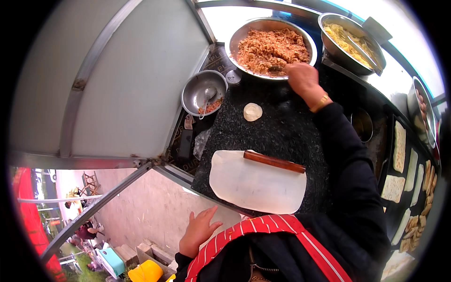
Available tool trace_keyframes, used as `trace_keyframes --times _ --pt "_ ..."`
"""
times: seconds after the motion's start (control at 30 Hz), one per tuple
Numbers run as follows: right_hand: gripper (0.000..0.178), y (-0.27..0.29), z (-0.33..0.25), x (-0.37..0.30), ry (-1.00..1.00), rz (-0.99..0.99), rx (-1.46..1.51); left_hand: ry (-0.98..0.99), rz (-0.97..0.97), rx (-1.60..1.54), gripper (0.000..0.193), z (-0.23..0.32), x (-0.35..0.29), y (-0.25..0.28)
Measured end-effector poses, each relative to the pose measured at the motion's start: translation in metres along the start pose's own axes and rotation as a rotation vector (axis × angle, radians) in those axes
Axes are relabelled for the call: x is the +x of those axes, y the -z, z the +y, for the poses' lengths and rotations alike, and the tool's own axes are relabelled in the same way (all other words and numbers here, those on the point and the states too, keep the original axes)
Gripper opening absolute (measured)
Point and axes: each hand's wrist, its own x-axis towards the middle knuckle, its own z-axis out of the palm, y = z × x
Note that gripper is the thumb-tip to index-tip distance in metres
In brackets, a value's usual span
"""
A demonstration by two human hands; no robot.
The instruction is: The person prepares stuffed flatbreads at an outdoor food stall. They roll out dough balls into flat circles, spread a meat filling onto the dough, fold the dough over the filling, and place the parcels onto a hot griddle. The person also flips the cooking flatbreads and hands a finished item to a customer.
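Observation:
My right hand (303, 80) reaches to the near rim of a large steel bowl (231, 50) of reddish-brown shredded filling (272, 47). Its fingers are closed round the handle of a spoon (276, 69), whose dark head rests in the filling. Down by my body, off the counter's near edge, my left hand (199, 230) is open with fingers apart and holds nothing. Between the hands a thin rolled sheet of dough (253, 188) lies flat on the black counter. A brown wooden rolling pin (274, 161) lies across its far edge. Beyond it sits a small round dough ball (252, 112).
A smaller steel bowl (192, 91) with a ladle (209, 96) stands left. At far right are a bowl of yellow shreds (329, 35) with tongs and a bowl of eggs (420, 105). A dark griddle (392, 176) carries several flatbreads. A grey panel (117, 84) walls the left.

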Motion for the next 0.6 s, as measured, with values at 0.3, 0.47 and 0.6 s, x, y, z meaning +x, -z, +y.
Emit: trace_keyframes --times 0.3,0.47,0.6 --pt "0.021 -0.037 0.047 -0.011 -0.104 0.121 0.177 -0.030 0.011 0.031 0.065 0.003 0.029 -0.007" --pt "0.031 -0.029 0.027 -0.009 -0.125 -0.052 0.318 -0.008 -0.006 0.012 0.065 0.008 0.033 0.003" --pt "0.030 -0.029 0.016 0.002 -0.180 -0.109 0.524 -0.030 -0.003 0.014 0.064 0.010 0.038 0.004"
